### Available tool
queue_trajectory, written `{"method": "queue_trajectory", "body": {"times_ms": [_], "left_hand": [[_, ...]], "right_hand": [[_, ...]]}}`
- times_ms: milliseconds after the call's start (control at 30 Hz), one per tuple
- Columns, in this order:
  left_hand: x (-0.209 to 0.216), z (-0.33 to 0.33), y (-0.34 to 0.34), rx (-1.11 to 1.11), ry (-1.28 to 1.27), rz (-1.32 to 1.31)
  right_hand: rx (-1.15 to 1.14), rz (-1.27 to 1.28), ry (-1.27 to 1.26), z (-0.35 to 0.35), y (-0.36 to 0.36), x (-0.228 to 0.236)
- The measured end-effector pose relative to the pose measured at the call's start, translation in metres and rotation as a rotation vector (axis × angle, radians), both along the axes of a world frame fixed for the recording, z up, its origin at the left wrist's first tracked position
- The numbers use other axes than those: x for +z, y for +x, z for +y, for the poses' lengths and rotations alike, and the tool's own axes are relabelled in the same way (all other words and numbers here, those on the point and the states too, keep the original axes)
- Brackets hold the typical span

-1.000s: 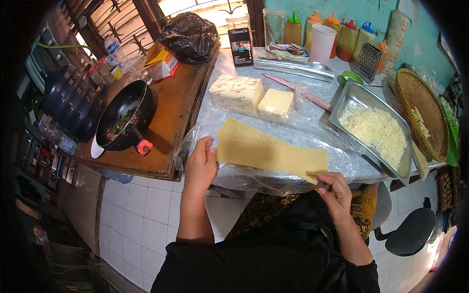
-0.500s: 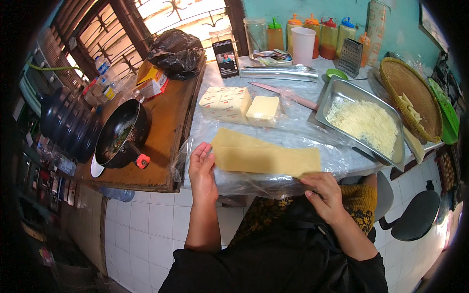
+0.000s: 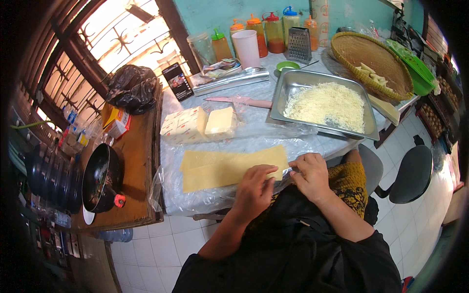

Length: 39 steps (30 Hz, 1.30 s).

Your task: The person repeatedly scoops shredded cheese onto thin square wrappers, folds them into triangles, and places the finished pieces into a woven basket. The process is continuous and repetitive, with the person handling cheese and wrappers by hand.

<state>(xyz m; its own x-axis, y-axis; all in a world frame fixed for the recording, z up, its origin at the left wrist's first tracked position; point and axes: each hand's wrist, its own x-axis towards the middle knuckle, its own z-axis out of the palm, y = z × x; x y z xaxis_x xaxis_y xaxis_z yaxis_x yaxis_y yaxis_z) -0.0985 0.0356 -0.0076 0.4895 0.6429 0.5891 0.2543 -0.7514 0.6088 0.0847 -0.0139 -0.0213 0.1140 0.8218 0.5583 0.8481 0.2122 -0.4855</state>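
A long strip of thin yellow dough [image 3: 215, 168] lies flat on clear plastic [image 3: 171, 205] near the table's front edge. My left hand [image 3: 255, 190] rests over the strip's right end, its fingers bent and the thumb apart from them. Just beyond that end, my right hand [image 3: 310, 177] has its fingertips drawn together. Something small and shiny shows at those fingertips, too small to name. Behind the strip sit a wrapped pale block [image 3: 183, 125] and a smaller cut block [image 3: 221, 122], which looks like cheese.
A metal tray [image 3: 373, 128] of grated pale shreds stands right, beside a woven basket [image 3: 364, 56]. Farther back are a pink knife [image 3: 244, 101], foil roll [image 3: 234, 82], grater [image 3: 299, 45], phone [image 3: 178, 82] and sauce bottles [image 3: 275, 36]. On the wooden table left is a black pan [image 3: 100, 178].
My left hand has left the strip's left end and moved right, near my right hand. The whole view has turned, so the table things appear farther left.
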Motion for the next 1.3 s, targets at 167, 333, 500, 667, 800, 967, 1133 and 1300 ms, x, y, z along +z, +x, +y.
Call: {"method": "queue_trajectory", "body": {"times_ms": [167, 333, 500, 667, 800, 967, 1133, 1300], "left_hand": [[-0.007, 0.014, 0.027, 0.034, 0.018, 0.090], [-0.013, 0.020, 0.027, 0.045, -0.169, -0.020], [-0.013, 0.021, 0.026, 0.058, -0.354, -0.129], [-0.015, 0.024, 0.026, 0.059, -0.362, -0.213], [-0.017, 0.028, 0.025, 0.023, -0.407, -0.250], [-0.022, 0.033, 0.022, -0.034, -0.403, -0.281], [-0.028, 0.037, 0.018, -0.098, -0.515, -0.346], [-0.026, 0.038, 0.013, -0.245, -0.601, -0.363]], "right_hand": [[0.140, 0.177, -0.057, 0.005, 0.003, -0.002], [0.221, 0.271, -0.069, 0.011, 0.000, -0.005], [0.242, 0.508, -0.158, 0.014, -0.003, -0.008], [0.310, 0.978, -0.293, 0.019, -0.009, -0.007], [0.313, 1.063, -0.364, 0.017, -0.007, 0.001], [0.342, 1.243, -0.406, 0.020, -0.009, 0.006], [0.365, 1.279, -0.380, 0.024, -0.013, 0.004], [0.392, 1.325, -0.353, 0.026, -0.016, 0.005]]}}
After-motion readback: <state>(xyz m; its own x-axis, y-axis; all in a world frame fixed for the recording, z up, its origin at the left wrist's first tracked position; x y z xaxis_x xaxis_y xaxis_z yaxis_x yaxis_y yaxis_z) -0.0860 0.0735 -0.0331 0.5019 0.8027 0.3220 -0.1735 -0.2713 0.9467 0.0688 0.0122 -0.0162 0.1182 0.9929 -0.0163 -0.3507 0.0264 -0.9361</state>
